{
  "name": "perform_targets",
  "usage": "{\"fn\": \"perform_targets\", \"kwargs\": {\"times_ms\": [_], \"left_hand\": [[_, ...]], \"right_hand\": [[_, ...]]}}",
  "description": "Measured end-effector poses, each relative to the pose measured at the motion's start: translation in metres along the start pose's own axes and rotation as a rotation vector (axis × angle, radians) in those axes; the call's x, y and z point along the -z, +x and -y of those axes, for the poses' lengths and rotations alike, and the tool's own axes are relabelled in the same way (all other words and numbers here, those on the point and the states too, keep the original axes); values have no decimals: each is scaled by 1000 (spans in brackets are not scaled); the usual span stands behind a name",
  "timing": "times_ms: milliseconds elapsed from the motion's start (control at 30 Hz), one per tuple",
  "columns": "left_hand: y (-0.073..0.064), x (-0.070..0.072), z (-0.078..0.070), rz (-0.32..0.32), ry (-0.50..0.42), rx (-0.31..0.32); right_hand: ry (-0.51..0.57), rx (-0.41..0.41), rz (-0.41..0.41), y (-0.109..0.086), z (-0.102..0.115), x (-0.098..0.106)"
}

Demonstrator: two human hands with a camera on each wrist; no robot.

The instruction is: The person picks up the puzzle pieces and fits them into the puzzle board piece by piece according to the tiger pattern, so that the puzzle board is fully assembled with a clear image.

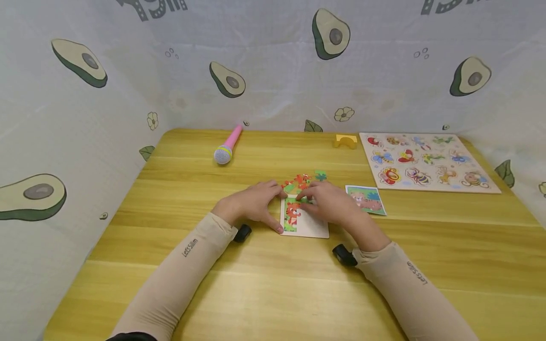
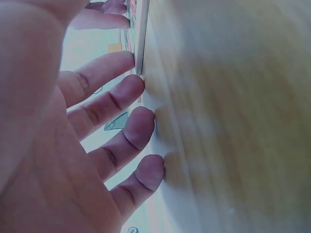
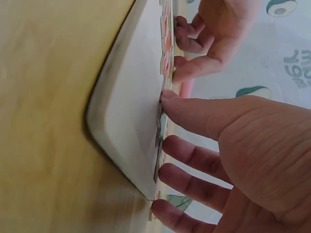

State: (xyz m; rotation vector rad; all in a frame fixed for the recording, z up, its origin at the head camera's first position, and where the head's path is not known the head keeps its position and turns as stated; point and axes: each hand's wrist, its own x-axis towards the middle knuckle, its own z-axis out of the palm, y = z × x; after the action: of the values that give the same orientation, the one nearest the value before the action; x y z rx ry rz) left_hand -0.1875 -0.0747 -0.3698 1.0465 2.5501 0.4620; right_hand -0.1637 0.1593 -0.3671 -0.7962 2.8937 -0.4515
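A small pale puzzle board (image 1: 313,230) lies flat on the table, with an orange tiger picture (image 1: 293,213) fitted along its left side. My left hand (image 1: 256,203) rests at the board's left edge, thumb at the near corner and forefinger at the far one. In the left wrist view its fingers (image 2: 138,127) are spread and gently bent, their tips on the table. Over the board's right part, my right hand (image 1: 332,201) pinches a puzzle piece between thumb and forefinger; the fingers mostly hide this piece. Loose puzzle pieces (image 1: 303,181) lie just beyond the board.
A green piece (image 1: 321,175) lies behind the right hand. To its right is a picture card (image 1: 371,201). A large peg puzzle (image 1: 431,163) covers the far right, near a yellow arch block (image 1: 345,141). A pink microphone (image 1: 229,146) lies at the far left.
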Motion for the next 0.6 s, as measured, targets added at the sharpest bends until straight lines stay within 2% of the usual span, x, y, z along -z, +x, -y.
{"fn": "perform_targets", "kwargs": {"times_ms": [233, 400, 600], "left_hand": [[-2, 3, -2, 9, 8, -8], [-6, 9, -1, 27, -26, -12], [-7, 13, 8, -6, -49, 48]], "right_hand": [[75, -12, 1, 3, -4, 0], [148, 2, 25, 2, -10, 1], [182, 44, 48, -2, -13, 3]]}}
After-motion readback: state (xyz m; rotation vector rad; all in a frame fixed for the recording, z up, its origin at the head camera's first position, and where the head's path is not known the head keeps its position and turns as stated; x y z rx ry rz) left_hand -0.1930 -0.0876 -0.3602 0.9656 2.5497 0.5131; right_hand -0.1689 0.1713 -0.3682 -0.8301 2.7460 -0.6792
